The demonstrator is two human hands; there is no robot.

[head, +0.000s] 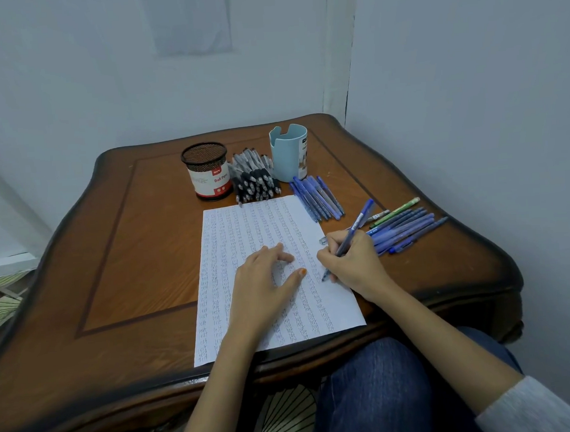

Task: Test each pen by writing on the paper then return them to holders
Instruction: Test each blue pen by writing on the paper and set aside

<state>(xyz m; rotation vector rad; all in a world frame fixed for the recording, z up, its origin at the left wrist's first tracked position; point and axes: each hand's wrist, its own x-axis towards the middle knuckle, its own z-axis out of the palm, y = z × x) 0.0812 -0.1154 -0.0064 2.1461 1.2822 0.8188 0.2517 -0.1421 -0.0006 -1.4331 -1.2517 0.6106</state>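
Head view shows the right hand (353,261) gripping a blue pen (356,228) in a writing hold, fingers curled round the barrel. The tip is down on the right margin of the paper (241,232). The left hand (264,284) lies flat on the sheet, fingers straight and spread, pinning it to the wooden table (128,242). The sheet is nearly filled with columns of small marks, and the bare strip along its right edge, where the tip stands, looks like the last free room. The test stroke is therefore best kept short and light, just enough to show whether ink flows. The left hand should go on pressing so the sheet cannot slide toward the table's front edge, which lies close to the paper's near edge. Two holders stand at the far side, a black mesh holder (204,167) and a pale blue holder (288,155), and no pens stick up from either. Between them lies a pile of black pens (256,181). A row of blue pens (319,197) sits just past the paper's far right corner. A heap of blue pens (404,230) topped by a green pen (396,210) lies just beside the writing hand, where a careless wrist could scatter them. Reaching either holder means passing over these loose pens. Which holder this pen belongs in cannot be told.
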